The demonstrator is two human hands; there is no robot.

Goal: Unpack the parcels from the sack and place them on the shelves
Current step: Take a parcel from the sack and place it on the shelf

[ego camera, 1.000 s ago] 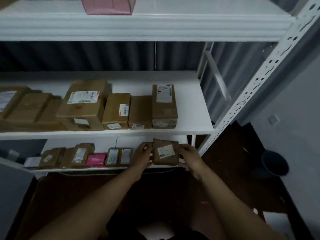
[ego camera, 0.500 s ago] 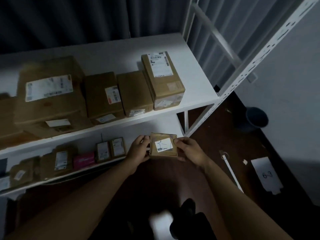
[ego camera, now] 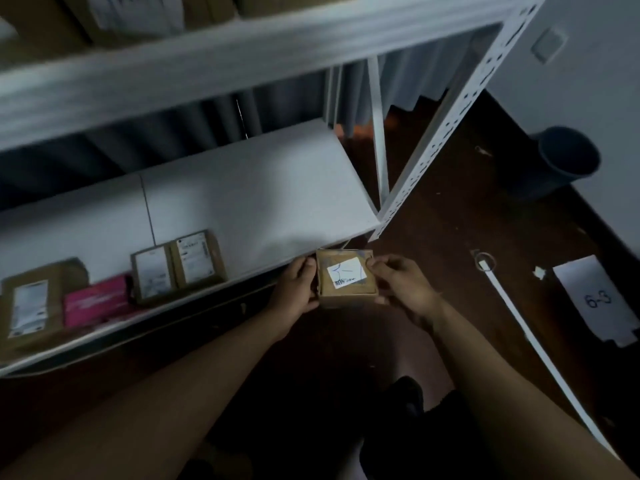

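Small brown parcel (ego camera: 347,279) pinched at both sides, left hand (ego camera: 298,288) and right hand (ego camera: 401,285) curled round its edges, label up, probably for reading. Held just off the near edge of the lower shelf (ego camera: 263,202), beside its bare right end, likely the intended spot.

Single head-worn view, steeply downward and forward, close over the lower shelf (ego camera: 263,188) front edge.
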